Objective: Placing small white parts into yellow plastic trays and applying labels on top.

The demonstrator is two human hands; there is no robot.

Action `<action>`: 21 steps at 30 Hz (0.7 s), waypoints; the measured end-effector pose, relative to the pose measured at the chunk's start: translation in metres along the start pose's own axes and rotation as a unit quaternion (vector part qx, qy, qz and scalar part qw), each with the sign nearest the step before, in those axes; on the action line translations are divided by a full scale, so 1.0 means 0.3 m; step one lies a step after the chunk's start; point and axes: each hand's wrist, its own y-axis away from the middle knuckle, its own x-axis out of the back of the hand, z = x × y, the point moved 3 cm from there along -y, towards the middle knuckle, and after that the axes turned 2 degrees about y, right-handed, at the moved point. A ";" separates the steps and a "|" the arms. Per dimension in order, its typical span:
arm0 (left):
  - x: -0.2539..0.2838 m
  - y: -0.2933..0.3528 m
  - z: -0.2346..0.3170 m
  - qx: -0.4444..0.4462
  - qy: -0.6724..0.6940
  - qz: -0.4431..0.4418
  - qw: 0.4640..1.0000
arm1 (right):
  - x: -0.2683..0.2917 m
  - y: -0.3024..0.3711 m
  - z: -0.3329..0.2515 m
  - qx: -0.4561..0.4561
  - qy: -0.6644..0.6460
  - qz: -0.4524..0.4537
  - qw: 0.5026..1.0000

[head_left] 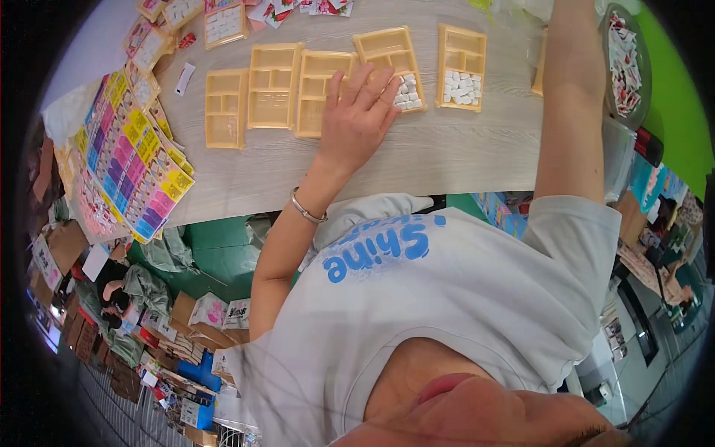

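Tray (397, 57) beneath left fingers (359, 84), white pieces (409, 94) alongside, contact unclear

In the upper centre of the frame, the left hand (356, 123) is over two yellow trays (326, 64), its fingers (369, 92) spread; at upper right, the right forearm (572, 119) reaches the top edge.

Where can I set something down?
Bare tabletop lies between left hand and right forearm, nearer than the white-filled tray there; another patch, between colourful sheets and leftmost empty tray. Filled trays crowd the upper left.
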 end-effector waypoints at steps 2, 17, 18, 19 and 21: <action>-0.011 0.003 0.017 0.011 -0.017 -0.031 0.999 | 0.055 0.056 0.014 0.103 0.165 -0.038 0.980; 0.072 0.013 -0.070 0.045 0.062 0.016 0.997 | 0.473 0.484 -0.003 0.145 0.850 -0.154 0.482; 0.063 -0.003 -0.053 0.019 0.065 0.015 0.998 | 0.627 0.612 -0.010 0.356 0.837 -0.076 0.409; 0.054 -0.021 -0.038 0.011 0.075 0.016 0.997 | 0.701 0.688 -0.051 0.266 0.841 -0.038 0.469; 0.026 -0.059 -0.015 -0.021 0.050 0.001 0.999 | 0.856 0.816 -0.140 0.120 0.851 0.020 0.511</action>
